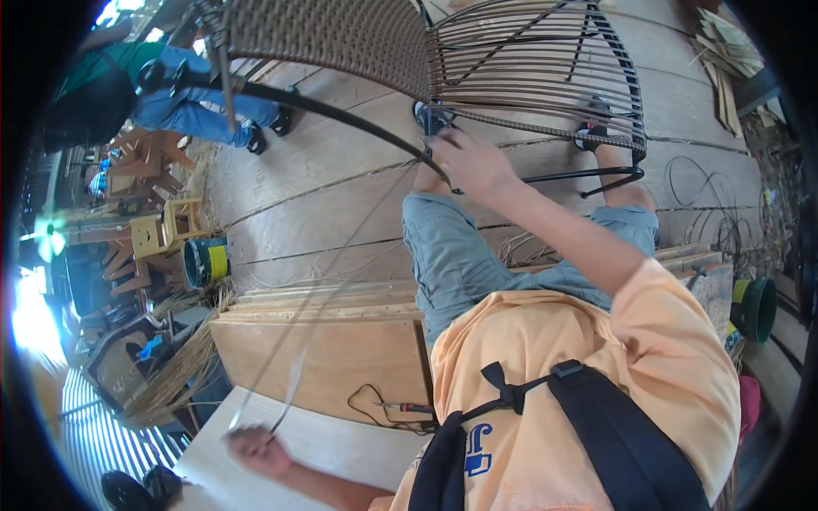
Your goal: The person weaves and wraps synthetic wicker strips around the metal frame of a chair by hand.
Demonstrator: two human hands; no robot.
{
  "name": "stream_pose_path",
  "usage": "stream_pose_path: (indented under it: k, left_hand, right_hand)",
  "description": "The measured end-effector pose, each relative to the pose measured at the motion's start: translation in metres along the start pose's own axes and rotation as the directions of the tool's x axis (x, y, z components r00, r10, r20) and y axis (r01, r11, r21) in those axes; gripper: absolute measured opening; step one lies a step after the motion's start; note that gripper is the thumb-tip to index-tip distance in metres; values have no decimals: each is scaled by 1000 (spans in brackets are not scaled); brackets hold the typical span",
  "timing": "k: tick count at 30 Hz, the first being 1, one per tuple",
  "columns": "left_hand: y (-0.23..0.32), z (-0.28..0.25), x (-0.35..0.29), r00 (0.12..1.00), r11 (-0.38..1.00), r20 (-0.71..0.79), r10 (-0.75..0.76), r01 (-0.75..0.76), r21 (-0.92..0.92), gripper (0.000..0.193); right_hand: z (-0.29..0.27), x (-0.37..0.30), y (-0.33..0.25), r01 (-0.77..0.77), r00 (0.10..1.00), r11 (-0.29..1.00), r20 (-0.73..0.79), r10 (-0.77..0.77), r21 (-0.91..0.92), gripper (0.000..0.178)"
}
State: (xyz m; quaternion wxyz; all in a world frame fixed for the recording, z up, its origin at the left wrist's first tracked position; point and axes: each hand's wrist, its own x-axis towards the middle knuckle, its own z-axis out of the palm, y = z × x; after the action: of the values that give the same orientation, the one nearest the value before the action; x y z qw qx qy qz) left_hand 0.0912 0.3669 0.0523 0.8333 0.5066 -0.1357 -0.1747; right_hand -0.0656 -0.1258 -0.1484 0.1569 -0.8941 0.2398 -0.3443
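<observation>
A chair with a black tube frame (pixel 341 117) lies tipped in front of me, resting around my legs. Its brown panel (pixel 332 43) is tightly woven, while the adjoining part (pixel 537 77) has spaced brown strands. My right hand (pixel 473 166) is closed at the frame tube near its lower end, its fingers slightly blurred. Far out to the lower left, my left hand (pixel 260 450) is closed on a long thin weaving strand (pixel 319 277). The strand stretches from that hand up to the frame beside my right hand, with a loose pale length hanging near the left hand.
A wooden bench (pixel 315 349) lies beside me, with a corded tool with a red and black handle (pixel 409 408) on it. Another person (pixel 200 98) stands at the upper left. Buckets (pixel 206 261), wooden stools (pixel 166 228) and fibre bundles (pixel 183 370) stand left; loose coils (pixel 724 209) lie right.
</observation>
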Motion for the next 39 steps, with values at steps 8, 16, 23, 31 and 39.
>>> stream_pose_path:
  k: [8, 16, 23, 31, 39]
  left_hand:
    - [-14, 6, 18, 763, -638, 316, 564, 160, 753, 30]
    - [-383, 257, 69, 756, 709, 478, -447, -26, 705, 33]
    - [-476, 308, 152, 760, 760, 242, -603, 639, -115, 37]
    - [-476, 319, 161, 902, 923, 201, -382, 381, 44, 26]
    - [-476, 326, 163, 917, 913, 148, -371, 331, 237, 19]
  right_hand:
    - [33, 63, 65, 212, 928, 976, 303, -216, 45, 18]
    - [24, 129, 77, -370, 859, 822, 495, 127, 432, 16]
    - [-6, 108, 126, -371, 919, 869, 261, 295, 328, 18]
    - [-53, 1, 125, -392, 920, 914, -50, 389, -107, 12]
    - [-82, -5, 92, -264, 889, 901, 275, 366, -344, 10]
